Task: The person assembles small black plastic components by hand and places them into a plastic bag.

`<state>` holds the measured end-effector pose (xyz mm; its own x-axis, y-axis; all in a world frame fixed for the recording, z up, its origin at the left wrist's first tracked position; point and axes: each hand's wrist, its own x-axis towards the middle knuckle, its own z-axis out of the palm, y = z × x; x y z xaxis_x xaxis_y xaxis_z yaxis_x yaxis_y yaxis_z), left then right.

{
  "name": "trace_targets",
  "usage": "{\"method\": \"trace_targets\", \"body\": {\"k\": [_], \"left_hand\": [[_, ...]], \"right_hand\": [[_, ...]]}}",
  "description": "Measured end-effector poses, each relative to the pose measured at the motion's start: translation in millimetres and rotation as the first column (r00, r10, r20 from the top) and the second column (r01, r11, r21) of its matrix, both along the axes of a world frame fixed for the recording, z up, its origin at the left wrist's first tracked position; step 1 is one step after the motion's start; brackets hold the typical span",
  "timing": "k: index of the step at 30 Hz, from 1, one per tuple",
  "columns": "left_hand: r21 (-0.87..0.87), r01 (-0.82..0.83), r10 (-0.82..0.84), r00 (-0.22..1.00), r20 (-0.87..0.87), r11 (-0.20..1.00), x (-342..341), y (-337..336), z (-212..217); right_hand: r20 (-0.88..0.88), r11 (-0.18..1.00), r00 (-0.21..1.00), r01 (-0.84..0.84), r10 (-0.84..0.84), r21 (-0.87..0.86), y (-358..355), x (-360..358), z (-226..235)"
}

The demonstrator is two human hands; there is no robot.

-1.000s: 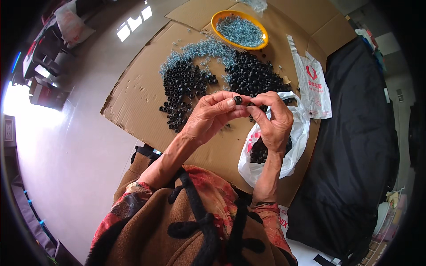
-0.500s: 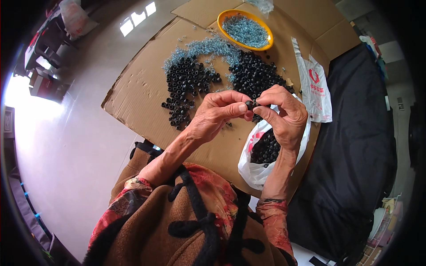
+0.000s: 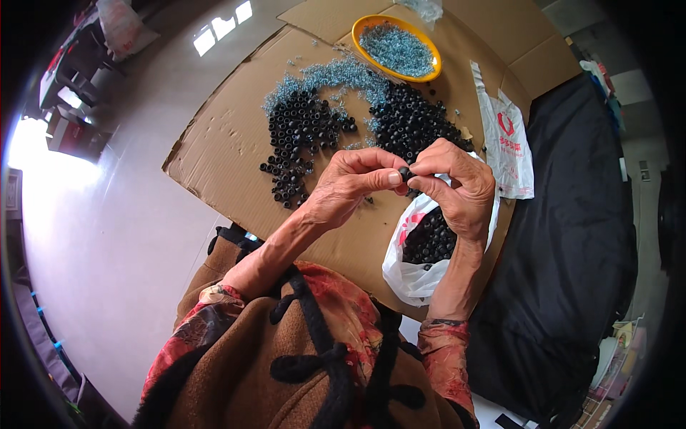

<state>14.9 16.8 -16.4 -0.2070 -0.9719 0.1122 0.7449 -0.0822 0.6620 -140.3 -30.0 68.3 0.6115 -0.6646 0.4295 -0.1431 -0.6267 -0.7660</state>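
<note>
My left hand [image 3: 350,187] and my right hand [image 3: 457,186] meet above a flattened cardboard sheet [image 3: 229,150]. Both pinch one small black ring-shaped part [image 3: 405,174] between their fingertips. Below my right hand lies an open white plastic bag [image 3: 411,275] holding several of the same black parts. On the cardboard beyond my hands lie two heaps of black rings, one to the left [image 3: 296,139] and one to the right [image 3: 411,125]. Small blue-grey metal pieces [image 3: 332,75] are scattered behind them.
A yellow bowl [image 3: 432,64] of blue-grey metal pieces stands at the far edge of the cardboard. A flat white plastic bag with red print [image 3: 511,143] lies to the right. Black cloth [image 3: 572,236] covers the right side. Pale floor [image 3: 107,236] stretches to the left.
Both hands have stayed together on the small black part, shifting slightly nearer over the white bag. The fingers have turned a little around the part.
</note>
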Motion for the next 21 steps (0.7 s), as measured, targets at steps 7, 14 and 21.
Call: {"method": "trace_targets", "body": {"k": [7, 14, 21], "left_hand": [[0.052, 0.024, -0.020, 0.997, -0.079, 0.998, -1, -2, 2], [0.073, 0.021, -0.013, 0.994, -0.106, 0.997, -3, -5, 8], [0.056, 0.024, -0.017, 0.994, -0.108, 0.998, 0, -5, 14]], "right_hand": [[-0.014, 0.997, 1.000, -0.012, 0.011, -0.075, -4, 5, 0], [-0.015, 1.000, 0.999, 0.030, -0.030, 0.001, 0, 1, 3], [-0.035, 0.997, 0.997, 0.073, -0.072, 0.023, -1, 2, 13]]}}
